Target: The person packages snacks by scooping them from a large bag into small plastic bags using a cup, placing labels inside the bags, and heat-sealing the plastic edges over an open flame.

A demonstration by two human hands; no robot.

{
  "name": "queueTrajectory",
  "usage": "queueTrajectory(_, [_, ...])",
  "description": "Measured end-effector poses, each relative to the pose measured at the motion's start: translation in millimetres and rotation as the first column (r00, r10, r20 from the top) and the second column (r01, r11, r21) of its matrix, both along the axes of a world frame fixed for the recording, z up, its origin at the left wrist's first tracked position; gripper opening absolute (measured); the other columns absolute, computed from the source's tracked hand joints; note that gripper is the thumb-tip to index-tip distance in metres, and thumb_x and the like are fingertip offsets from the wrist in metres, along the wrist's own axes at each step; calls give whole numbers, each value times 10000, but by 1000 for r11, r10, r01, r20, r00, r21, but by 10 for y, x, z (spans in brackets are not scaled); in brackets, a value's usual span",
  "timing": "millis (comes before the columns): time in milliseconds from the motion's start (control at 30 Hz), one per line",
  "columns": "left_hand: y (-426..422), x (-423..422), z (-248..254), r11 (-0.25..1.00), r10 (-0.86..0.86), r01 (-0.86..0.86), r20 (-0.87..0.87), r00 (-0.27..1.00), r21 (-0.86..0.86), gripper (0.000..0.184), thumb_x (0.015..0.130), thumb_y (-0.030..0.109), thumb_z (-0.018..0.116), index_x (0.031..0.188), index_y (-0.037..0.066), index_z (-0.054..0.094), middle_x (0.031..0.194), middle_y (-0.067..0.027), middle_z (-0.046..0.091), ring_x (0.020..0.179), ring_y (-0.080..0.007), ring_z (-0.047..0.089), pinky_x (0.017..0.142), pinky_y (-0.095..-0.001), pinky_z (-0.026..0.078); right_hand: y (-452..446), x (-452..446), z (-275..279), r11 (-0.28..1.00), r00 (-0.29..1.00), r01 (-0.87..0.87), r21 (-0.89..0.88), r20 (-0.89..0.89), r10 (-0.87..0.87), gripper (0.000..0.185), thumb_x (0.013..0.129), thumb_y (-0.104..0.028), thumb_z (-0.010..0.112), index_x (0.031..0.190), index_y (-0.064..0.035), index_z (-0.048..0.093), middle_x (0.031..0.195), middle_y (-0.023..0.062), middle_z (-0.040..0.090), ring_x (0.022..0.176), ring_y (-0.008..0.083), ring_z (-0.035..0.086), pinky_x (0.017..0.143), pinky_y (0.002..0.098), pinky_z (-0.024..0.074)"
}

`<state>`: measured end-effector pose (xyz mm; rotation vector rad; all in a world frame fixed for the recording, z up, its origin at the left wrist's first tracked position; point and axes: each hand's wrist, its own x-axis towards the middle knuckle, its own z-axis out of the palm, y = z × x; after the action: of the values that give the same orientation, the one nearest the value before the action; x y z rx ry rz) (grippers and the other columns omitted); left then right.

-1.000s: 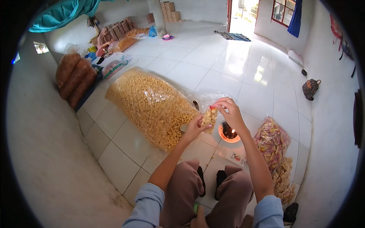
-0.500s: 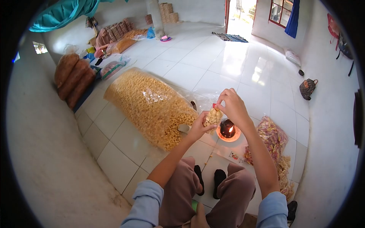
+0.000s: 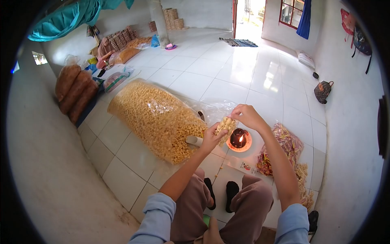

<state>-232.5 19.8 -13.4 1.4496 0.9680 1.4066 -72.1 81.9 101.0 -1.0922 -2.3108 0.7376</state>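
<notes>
A small clear bag of yellow snacks (image 3: 226, 127) is held up in front of me. My left hand (image 3: 211, 137) wraps around its side. At its top, my right hand (image 3: 246, 115) pinches the bag's mouth between thumb and fingers. Just below and right of the bag, a lit flame (image 3: 241, 139) burns in a dark pot set in an orange-lit bowl (image 3: 248, 145) on the floor. To the left lies a big clear sack of yellow snacks (image 3: 150, 118), open toward me, with a white scoop-like cylinder (image 3: 194, 140) at its mouth.
Right of the flame sit a bag of red and yellow packets (image 3: 280, 148) and a pile of pale strips (image 3: 302, 183). Brown filled sacks (image 3: 75, 91) stand by the left wall. Another person (image 3: 105, 53) sits far left, beside stacked packs (image 3: 124, 37). A handbag (image 3: 323, 92) lies right.
The red piece that showed at the bag's top no longer shows. My right hand has moved slightly down and now pinches the bag's mouth. The whole view has shifted a little.
</notes>
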Motion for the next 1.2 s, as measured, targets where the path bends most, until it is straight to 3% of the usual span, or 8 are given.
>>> queueTrajectory(133, [55, 39, -19, 999, 43, -43, 159, 986, -7, 276, 856, 120, 564, 1105, 8, 521, 933, -11, 581, 824, -62, 539, 703, -214, 453, -102, -28, 133, 988, 997, 57, -144, -51, -65, 217, 763, -250, 661, 848, -51, 661, 882, 89, 623, 809, 175, 570, 718, 297, 452])
queueTrajectory(233, [115, -26, -42, 1000, 15, -17, 147, 989, 8, 272, 857, 111, 564, 1107, 15, 514, 939, -4, 581, 834, -57, 539, 704, -209, 451, -163, -74, 74, 989, 995, -77, -124, -65, 69, 200, 761, -218, 663, 864, -48, 650, 858, 93, 630, 771, 171, 580, 695, 301, 460])
queueTrajectory(467, [9, -69, 96, 1000, -6, 4, 291, 957, 9, 254, 863, 79, 545, 1104, 9, 499, 950, -5, 586, 831, -46, 546, 696, -180, 443, -104, -244, -75, 993, 992, -67, -97, -111, 56, 237, 709, -223, 697, 824, -24, 640, 790, 116, 606, 719, 203, 562, 655, 306, 455])
queueTrajectory(667, [-45, -236, 50, 995, 84, -63, 324, 942, -74, 256, 861, 75, 547, 1101, -3, 505, 932, -27, 594, 812, -46, 555, 673, -174, 451, -88, -414, -246, 981, 988, -97, 170, -101, 116, 195, 725, -181, 694, 851, -36, 663, 862, 87, 585, 750, 167, 560, 679, 275, 451])
queueTrajectory(767, [-89, -289, 72, 991, 100, -69, 274, 957, -119, 252, 858, 88, 557, 1088, -3, 512, 934, -38, 601, 814, -54, 564, 668, -177, 457, -103, -459, -146, 993, 995, -101, -54, -13, 101, 223, 709, -171, 706, 885, -44, 655, 925, 75, 543, 817, 163, 550, 703, 282, 445])
queueTrajectory(867, [-34, -305, 51, 992, 125, -109, 335, 934, -65, 228, 846, 51, 564, 1059, -12, 515, 910, -33, 607, 794, -61, 576, 656, -191, 474, -157, -495, -133, 985, 980, -105, -134, -180, 80, 364, 702, -203, 709, 1002, -29, 597, 1025, 101, 535, 854, 183, 539, 736, 287, 440])
queueTrajectory(933, [-23, -294, 77, 980, 197, -195, 367, 909, -43, 225, 843, 92, 582, 1044, 11, 523, 881, -22, 601, 786, -62, 570, 657, -199, 470, -188, -515, -223, 962, 874, -107, -253, -485, -31, 467, 718, -225, 709, 1086, -4, 526, 984, 87, 556, 859, 162, 542, 747, 296, 441])
queueTrajectory(1200, [-32, -287, 260, 984, 173, -141, 429, 886, -106, 250, 845, 162, 589, 1056, 36, 540, 912, -18, 595, 788, -70, 554, 681, -206, 455, -255, -526, -759, 872, 837, -231, -432, -545, -48, 495, 734, -273, 705, 1068, 32, 505, 958, 65, 585, 853, 136, 548, 752, 278, 441])
